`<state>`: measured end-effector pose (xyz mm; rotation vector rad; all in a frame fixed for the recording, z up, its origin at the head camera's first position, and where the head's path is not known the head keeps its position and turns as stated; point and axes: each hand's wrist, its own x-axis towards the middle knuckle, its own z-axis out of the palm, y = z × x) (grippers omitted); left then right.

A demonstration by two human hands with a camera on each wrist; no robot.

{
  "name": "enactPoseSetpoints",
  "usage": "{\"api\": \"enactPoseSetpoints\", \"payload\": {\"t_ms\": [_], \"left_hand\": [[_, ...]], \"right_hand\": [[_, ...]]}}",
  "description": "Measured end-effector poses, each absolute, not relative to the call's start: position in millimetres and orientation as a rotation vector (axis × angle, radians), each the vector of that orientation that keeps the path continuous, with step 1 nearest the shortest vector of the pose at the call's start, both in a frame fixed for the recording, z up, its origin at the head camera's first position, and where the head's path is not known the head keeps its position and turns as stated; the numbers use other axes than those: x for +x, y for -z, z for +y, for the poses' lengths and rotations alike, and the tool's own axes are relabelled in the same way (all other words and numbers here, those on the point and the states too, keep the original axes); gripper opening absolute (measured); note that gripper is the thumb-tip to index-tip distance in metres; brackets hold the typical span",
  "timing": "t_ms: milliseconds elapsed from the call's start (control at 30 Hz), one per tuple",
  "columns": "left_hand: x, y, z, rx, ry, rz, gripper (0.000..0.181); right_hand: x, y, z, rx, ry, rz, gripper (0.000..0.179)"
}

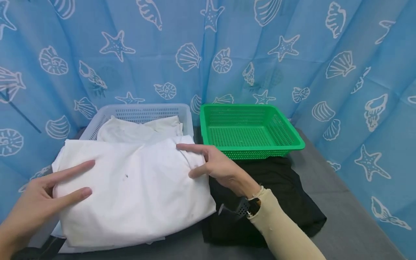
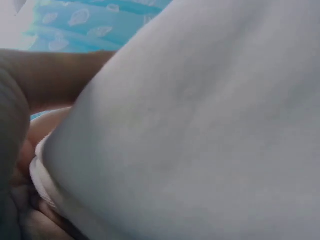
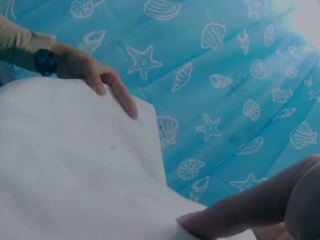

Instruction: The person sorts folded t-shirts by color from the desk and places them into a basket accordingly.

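A folded white cloth (image 1: 136, 191), likely a garment, is held up between both hands, with a small dark mark near its middle. My left hand (image 1: 40, 198) grips its left edge, thumb and index finger on the near face, the other fingers behind it. At the right edge, my right hand (image 1: 219, 166) holds the cloth the same way, thumb and index finger in front. In the left wrist view the white cloth (image 2: 200, 130) fills most of the picture. From the right wrist, the left hand (image 3: 90, 70) shows on the far edge.
A pale blue basket (image 1: 146, 108) with more white cloth (image 1: 130, 130) stands behind the held cloth. Right of it is a green basket (image 1: 253, 147), with folded black cloth (image 1: 292, 202) before it on the grey table (image 1: 344, 216). A blue seashell curtain (image 1: 237, 47) hangs behind.
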<state>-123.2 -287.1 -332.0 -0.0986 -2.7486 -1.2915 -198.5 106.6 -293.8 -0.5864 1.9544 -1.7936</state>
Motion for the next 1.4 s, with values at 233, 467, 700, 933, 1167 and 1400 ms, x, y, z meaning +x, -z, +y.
{"api": "enactPoseSetpoints", "payload": {"t_ms": [233, 467, 700, 933, 1167, 1400], "left_hand": [[-137.5, 311.7, -283.2, -0.102, 1.225, -2.676, 0.069], [-166.9, 278.8, -274.2, -0.146, 1.092, -2.744, 0.075], [-206.0, 256.4, -283.0, -0.224, 1.123, -2.792, 0.076], [-244.3, 249.9, -283.8, -0.218, 1.159, -2.812, 0.085], [-279.4, 243.1, -287.6, -0.221, 1.110, -2.791, 0.085], [-307.1, 242.1, -303.3, -0.204, 1.090, -2.820, 0.085]], "right_hand": [[-220.3, 279.8, 115.5, -0.732, 1.783, 2.053, 0.083], [-251.8, 271.3, 109.0, -0.763, 1.725, 2.248, 0.087], [-286.6, 258.4, 98.9, -0.732, 1.731, 2.280, 0.088], [-315.8, 251.1, 90.6, -0.703, 1.680, 2.346, 0.091], [-343.0, 253.8, 77.5, -0.687, 1.655, 2.462, 0.093], [-360.8, 259.0, 54.5, -0.661, 1.716, 2.469, 0.097]]}}
